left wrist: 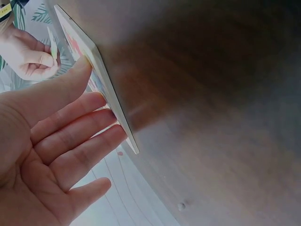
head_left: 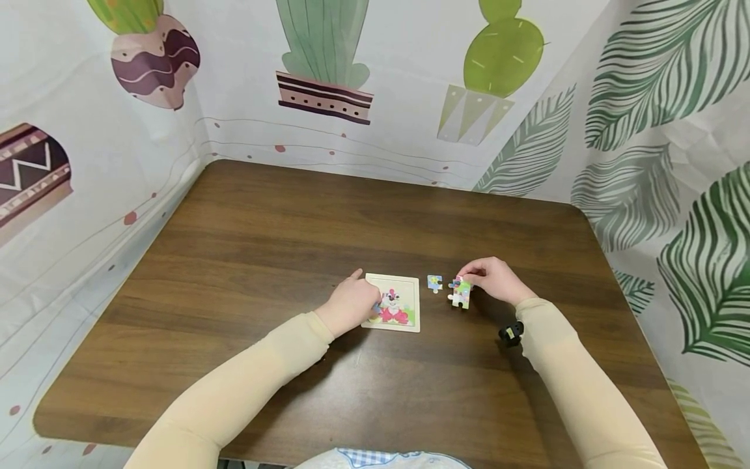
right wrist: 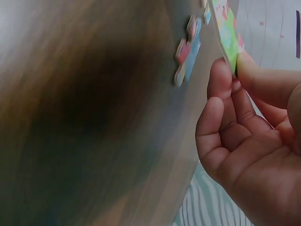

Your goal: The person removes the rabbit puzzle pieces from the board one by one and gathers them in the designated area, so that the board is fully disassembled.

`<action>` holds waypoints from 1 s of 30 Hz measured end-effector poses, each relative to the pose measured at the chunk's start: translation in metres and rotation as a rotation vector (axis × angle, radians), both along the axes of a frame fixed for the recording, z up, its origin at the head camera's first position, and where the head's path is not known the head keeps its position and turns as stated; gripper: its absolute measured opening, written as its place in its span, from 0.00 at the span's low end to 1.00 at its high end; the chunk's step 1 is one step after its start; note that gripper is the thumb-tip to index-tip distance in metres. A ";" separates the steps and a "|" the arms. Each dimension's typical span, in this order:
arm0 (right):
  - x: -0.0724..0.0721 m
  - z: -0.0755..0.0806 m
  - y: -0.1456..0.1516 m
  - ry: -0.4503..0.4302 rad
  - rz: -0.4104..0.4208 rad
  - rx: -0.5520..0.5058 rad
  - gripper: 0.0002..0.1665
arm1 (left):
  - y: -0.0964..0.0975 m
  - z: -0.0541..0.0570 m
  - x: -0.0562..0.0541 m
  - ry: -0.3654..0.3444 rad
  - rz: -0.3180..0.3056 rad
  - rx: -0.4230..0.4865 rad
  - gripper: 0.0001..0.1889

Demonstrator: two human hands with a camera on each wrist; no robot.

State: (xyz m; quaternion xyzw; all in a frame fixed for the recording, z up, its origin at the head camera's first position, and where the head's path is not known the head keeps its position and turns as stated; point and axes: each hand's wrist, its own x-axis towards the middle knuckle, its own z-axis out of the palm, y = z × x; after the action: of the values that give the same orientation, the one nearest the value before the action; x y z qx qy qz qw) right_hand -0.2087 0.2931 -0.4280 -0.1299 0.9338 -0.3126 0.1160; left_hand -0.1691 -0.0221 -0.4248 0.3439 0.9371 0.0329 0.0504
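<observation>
A square jigsaw puzzle in a pale frame (head_left: pixel 416 306) lies on the table, showing a white and pink cartoon figure. My left hand (head_left: pixel 350 305) covers its left side. In the left wrist view, my left thumb presses on the picture, the other fingers reach straight to the frame (left wrist: pixel 113 89), and the little finger sticks out. A bit of blue puzzle piece (head_left: pixel 377 306) shows by the fingertips. To the right, my right hand (head_left: pixel 491 277) pinches a green, multicoloured puzzle piece (right wrist: pixel 229 40) between thumb and fingers.
A loose blue puzzle piece (head_left: pixel 434 283) lies between the frame and my right hand. A black device (head_left: pixel 511 334) sits at my right wrist. The brown wooden table (head_left: pixel 328 215) meets a patterned cloth (head_left: pixel 398 137) printed with cacti and leaves.
</observation>
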 end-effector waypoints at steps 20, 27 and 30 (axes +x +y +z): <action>0.004 -0.005 0.034 -0.023 -0.032 0.075 0.06 | 0.001 0.000 -0.001 0.001 0.003 -0.009 0.06; 0.007 -0.009 0.036 0.004 -0.058 0.095 0.07 | 0.001 -0.001 -0.001 -0.009 0.006 -0.006 0.06; 0.008 -0.009 0.036 0.015 -0.073 0.101 0.07 | 0.001 0.000 0.000 -0.013 0.004 -0.007 0.06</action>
State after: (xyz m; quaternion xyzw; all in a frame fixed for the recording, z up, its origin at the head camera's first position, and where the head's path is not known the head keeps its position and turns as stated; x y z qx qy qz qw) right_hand -0.2010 0.3286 -0.4373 -0.0922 0.9533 -0.2681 0.1041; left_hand -0.1695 -0.0208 -0.4252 0.3414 0.9376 0.0319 0.0578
